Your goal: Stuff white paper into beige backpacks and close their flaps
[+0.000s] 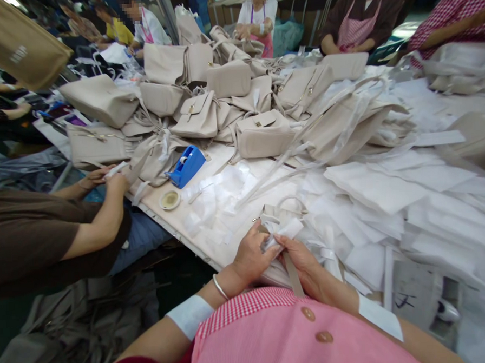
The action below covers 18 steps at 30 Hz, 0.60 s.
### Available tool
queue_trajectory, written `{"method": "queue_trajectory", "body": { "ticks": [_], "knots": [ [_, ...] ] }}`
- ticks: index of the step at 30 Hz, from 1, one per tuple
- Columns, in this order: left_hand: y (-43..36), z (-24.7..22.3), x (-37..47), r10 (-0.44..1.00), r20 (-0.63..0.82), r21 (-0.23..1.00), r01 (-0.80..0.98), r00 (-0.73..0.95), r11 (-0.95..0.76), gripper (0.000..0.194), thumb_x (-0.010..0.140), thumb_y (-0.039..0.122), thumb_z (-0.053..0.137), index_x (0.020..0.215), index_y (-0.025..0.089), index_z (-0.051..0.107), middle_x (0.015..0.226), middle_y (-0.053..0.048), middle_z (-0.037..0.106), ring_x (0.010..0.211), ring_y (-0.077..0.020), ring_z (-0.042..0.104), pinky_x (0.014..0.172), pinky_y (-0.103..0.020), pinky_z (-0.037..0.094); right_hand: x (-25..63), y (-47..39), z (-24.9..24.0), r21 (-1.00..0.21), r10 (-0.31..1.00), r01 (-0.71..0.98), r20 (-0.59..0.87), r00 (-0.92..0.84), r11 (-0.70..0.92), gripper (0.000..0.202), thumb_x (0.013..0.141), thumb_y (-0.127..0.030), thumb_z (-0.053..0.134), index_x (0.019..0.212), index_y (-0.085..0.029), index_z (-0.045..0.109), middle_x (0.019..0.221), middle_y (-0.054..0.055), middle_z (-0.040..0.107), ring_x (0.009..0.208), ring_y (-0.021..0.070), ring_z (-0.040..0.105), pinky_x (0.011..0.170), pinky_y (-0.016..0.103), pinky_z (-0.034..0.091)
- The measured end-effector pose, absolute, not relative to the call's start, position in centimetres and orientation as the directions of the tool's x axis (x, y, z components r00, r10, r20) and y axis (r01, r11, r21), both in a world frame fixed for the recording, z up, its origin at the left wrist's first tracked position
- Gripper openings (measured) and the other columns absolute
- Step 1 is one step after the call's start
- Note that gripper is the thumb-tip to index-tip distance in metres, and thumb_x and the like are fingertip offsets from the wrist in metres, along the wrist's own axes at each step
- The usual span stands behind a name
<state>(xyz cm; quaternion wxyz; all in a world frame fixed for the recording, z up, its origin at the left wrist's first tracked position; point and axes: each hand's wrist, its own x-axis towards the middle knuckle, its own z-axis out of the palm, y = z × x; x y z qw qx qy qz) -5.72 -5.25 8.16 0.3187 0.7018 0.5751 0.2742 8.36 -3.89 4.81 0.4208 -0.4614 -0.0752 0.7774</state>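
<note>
My left hand [254, 251] is closed, its fingers pinching a piece of thin white wrapping paper [291, 230]. Close beside it, my right hand [299, 257] is also closed on the wrapping, thumb and fingertips pressed to it. From between the hands a beige strap [293, 276] hangs down toward my apron. Just beyond my fingers lies part of a beige bag [270, 210] with a handle; the wrapping and my hands hide much of it.
Many beige handbags [264, 131] pile up at the back. A blue tape dispenser [187, 165] and a tape roll [170, 200] sit left of centre. White paper sheets [373, 185] cover the right side. A co-worker's hands [114, 177] work at the left edge; other people stand behind.
</note>
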Motion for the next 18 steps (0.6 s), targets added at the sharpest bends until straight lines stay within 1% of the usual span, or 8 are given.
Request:
{"method": "queue_trajectory", "body": {
  "ticks": [2,4,6,9,11,13,16,18],
  "knots": [
    [-5.7,7.9,-5.8,0.993,-0.004,0.773,0.630,0.116,-0.070,0.033,0.076,0.032,0.070,0.103,0.017,0.059,0.134,-0.016,0.052,0.131,-0.0249,0.043,0.109,-0.040,0.036,8.6,-3.9,4.9,-0.517,0.720,-0.581,-0.669,-0.185,-0.629,0.028,0.069,-0.021,0.072,0.094,-0.019,0.061,0.087,0.002,0.071,0.081,0.0186,0.066,0.069,0.027,0.056],
    [-5.9,7.5,-5.8,0.998,-0.063,0.780,0.625,0.019,0.038,0.038,0.070,0.033,0.075,0.099,0.018,0.057,0.128,-0.014,0.056,0.123,-0.0252,0.050,0.105,-0.041,0.040,8.8,-3.9,5.0,-0.502,0.708,-0.585,-0.681,-0.186,-0.637,0.024,0.071,-0.020,0.070,0.093,-0.019,0.061,0.087,0.003,0.070,0.081,0.0187,0.066,0.070,0.028,0.056],
    [-5.7,7.2,-5.8,0.991,-0.131,0.796,0.592,-0.030,0.123,0.041,0.069,0.034,0.076,0.101,0.019,0.056,0.120,-0.010,0.060,0.115,-0.0234,0.055,0.099,-0.039,0.044,8.9,-3.9,5.1,-0.478,0.694,-0.597,-0.694,-0.193,-0.644,0.021,0.072,-0.019,0.069,0.091,-0.018,0.061,0.087,0.003,0.070,0.080,0.0182,0.065,0.071,0.028,0.056],
    [-5.2,7.2,-5.7,0.978,-0.205,0.844,0.511,0.030,0.161,0.043,0.072,0.032,0.071,0.111,0.021,0.056,0.117,-0.006,0.062,0.108,-0.0205,0.058,0.092,-0.034,0.047,9.1,-3.8,5.4,-0.469,0.679,-0.594,-0.711,-0.185,-0.653,0.019,0.073,-0.018,0.068,0.091,-0.019,0.061,0.085,0.003,0.069,0.078,0.0177,0.065,0.071,0.028,0.056],
    [-4.8,7.4,-5.6,0.971,-0.224,0.856,0.493,0.084,0.155,0.041,0.073,0.032,0.070,0.112,0.022,0.058,0.114,-0.005,0.064,0.106,-0.0198,0.059,0.089,-0.031,0.047,9.2,-3.8,5.7,-0.473,0.681,-0.584,-0.704,-0.200,-0.660,0.019,0.074,-0.020,0.067,0.092,-0.019,0.061,0.086,0.003,0.069,0.079,0.0181,0.065,0.070,0.029,0.056],
    [-4.4,7.7,-5.5,0.957,-0.269,0.827,0.536,0.112,0.170,0.038,0.072,0.039,0.071,0.104,0.020,0.063,0.106,-0.004,0.066,0.098,-0.0199,0.061,0.083,-0.030,0.048,9.3,-3.8,6.0,-0.461,0.680,-0.582,-0.697,-0.230,-0.669,0.018,0.076,-0.021,0.066,0.093,-0.019,0.061,0.085,0.003,0.070,0.076,0.0183,0.065,0.066,0.029,0.056],
    [-4.0,7.9,-5.1,0.919,-0.368,0.755,0.623,0.145,0.204,0.039,0.069,0.053,0.070,0.084,0.017,0.067,0.083,-0.003,0.067,0.077,-0.0181,0.061,0.069,-0.028,0.046,9.3,-3.7,6.1,-0.428,0.652,-0.587,-0.718,-0.241,-0.688,0.013,0.078,-0.022,0.065,0.090,-0.018,0.061,0.080,0.003,0.069,0.069,0.0164,0.064,0.060,0.027,0.055],
    [-3.7,7.9,-4.8,0.914,-0.373,0.733,0.655,0.160,0.184,0.039,0.071,0.055,0.067,0.073,0.017,0.065,0.073,-0.002,0.064,0.069,-0.0163,0.058,0.064,-0.027,0.043,9.1,-3.6,6.0,-0.416,0.640,-0.594,-0.734,-0.227,-0.688,0.010,0.079,-0.021,0.064,0.088,-0.017,0.061,0.080,0.003,0.068,0.067,0.0155,0.063,0.059,0.026,0.054]
  ]
}}
